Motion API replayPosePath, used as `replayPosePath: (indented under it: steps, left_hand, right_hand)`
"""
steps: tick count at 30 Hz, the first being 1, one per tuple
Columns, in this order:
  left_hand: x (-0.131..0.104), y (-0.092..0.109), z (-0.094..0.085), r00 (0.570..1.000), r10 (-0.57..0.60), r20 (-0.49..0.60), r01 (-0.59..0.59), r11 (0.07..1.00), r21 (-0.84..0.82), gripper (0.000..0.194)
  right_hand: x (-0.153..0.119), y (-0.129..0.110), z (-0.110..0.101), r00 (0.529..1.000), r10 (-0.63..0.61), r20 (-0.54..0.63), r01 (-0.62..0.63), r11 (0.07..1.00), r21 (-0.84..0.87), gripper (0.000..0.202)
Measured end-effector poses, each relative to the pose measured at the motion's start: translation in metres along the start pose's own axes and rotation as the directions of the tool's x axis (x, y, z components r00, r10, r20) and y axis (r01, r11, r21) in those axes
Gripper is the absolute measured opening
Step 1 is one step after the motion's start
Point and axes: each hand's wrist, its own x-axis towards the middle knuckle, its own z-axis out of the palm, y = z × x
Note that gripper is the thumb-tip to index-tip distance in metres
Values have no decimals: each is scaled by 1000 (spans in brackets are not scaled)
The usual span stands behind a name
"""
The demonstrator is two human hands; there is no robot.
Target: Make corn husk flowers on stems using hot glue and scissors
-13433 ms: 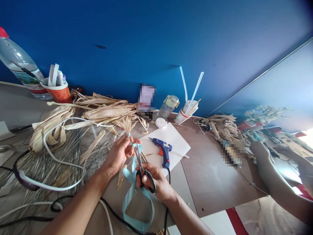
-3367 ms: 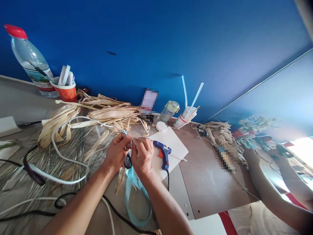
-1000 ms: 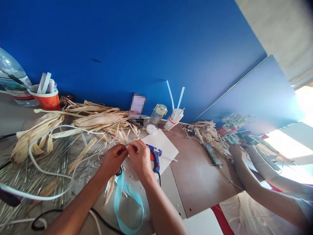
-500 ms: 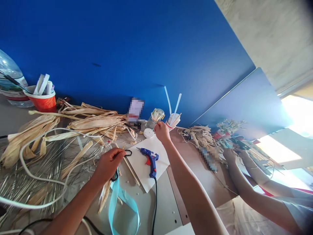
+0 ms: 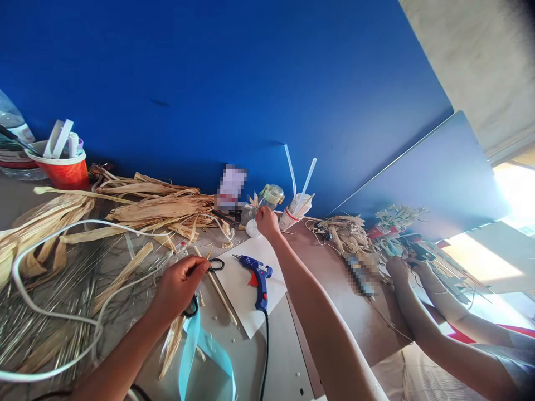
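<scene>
Clock directions are read from the glue gun, with 12 o'clock pointing away from the wearer. The teal ribbon [image 5: 217, 355] hangs in a loop at 7 o'clock, at the near side of the table [image 5: 278, 356]. At 9 o'clock, the left hand [image 5: 175, 287] is pinched closed on the black-handled scissors [image 5: 222, 264]; the blades are hidden. Just beside it lies a thin stick [image 5: 221, 295]. The blue glue gun [image 5: 261, 278] rests on white paper [image 5: 243, 303], untouched. Change noted: the hands, together at the husk piece one second ago, are now apart. The right hand [image 5: 267, 223] has reached out to 12 o'clock, fingertips pinched at the base of the corn-husk flower [image 5: 254, 200]. Half a second ago the flower stood in front of the lidded jar [image 5: 273, 195]; it is now beside the jar, toward 11 o'clock. Judged from this, two-handed work on the flower is interrupted. The white disc [image 5: 252, 228] sits just below the right hand; the paper cup [image 5: 289, 218] of clear sticks stands at 1 o'clock.
</scene>
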Motion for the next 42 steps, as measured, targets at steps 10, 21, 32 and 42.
replayPosePath:
  steps: [10, 21, 32, 42]
  left_hand:
    - [0, 2, -1, 997, 69, -23, -68, 997, 33, 30]
    - [0, 5, 0, 999, 0, -51, -3, 998, -65, 32]
    - [3, 8, -4, 991, -26, -132, 6, 989, -148, 33]
    - [3, -2, -5, 988, 40, -147, -50, 997, -64, 29]
  right_hand:
    - [2, 5, 12, 999, 0, 42, 0, 1000, -4, 18]
    - [-12, 7, -15, 999, 37, 5, -37, 984, 172, 27]
    - [-78, -3, -35, 992, -114, -60, 125, 964, 233, 29]
    - [-51, 8, -22, 948, -201, 247, 284, 883, -373, 30]
